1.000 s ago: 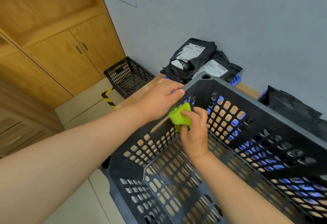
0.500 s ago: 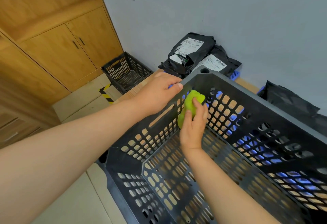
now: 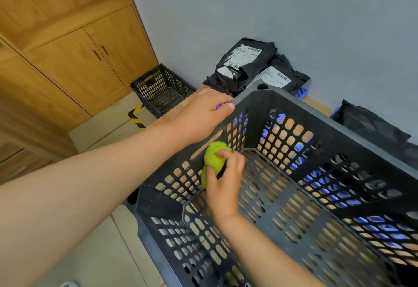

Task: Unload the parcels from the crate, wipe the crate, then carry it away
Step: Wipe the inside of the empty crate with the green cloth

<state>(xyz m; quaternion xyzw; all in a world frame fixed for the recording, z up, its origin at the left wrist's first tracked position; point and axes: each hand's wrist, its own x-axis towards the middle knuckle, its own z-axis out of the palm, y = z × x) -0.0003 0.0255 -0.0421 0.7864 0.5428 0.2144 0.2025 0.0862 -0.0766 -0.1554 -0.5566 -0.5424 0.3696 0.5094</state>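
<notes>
Black plastic makes up the big crate (image 3: 339, 128), which stands on a wooden table (image 3: 317, 105) and fills most of the head view. No parcel shows inside it, only the slotted floor and walls.

The left hand (image 3: 201, 117) grips the crate's left rim near its far corner, with the fingers curled over the outside and the thumb on the top edge. The right hand (image 3: 224, 184) is down inside the crate. Its fingers and thumb pinch a bunched green cloth (image 3: 214, 155) and press it against the inside of the left wall, just under the handle slot.

Black parcels (image 3: 246, 64) with white labels are piled at the table's far edge against the wall, just behind the crate's far corner. Another black bag (image 3: 366, 126) lies toward the far right edge.

On the floor beyond the table's left edge, a smaller crate (image 3: 160, 89) sits beside a wooden cupboard (image 3: 90, 60).

Unloading looks finished and the wiping is under way. The other walls and the floor probably remain, and carrying the crate off has not yet begun.
</notes>
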